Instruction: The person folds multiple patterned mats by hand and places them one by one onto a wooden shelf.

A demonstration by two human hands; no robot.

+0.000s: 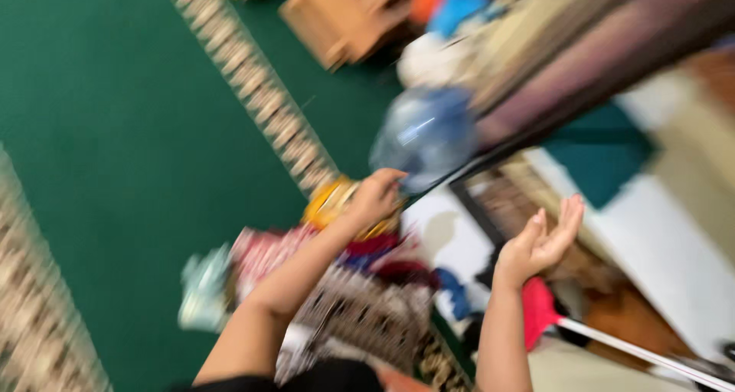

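The picture is heavily motion-blurred. My left hand (375,197) reaches forward and rests on a round yellow-gold object (331,203) on top of a pile of colourful cloth (360,285); whether it grips the object is unclear. Just beyond its fingers sits a translucent blue rounded container (426,135). My right hand (542,243) is raised to the right, palm up, fingers apart and holding nothing. Below the right wrist lies a red broom head (538,309) on a white stick (643,354).
A green carpet (130,124) with a patterned beige band (253,86) covers the floor at left. A wooden stand (344,17) is at the top. Dark and beige rolled fabrics (582,47) run along the upper right. A white surface (666,254) lies at right.
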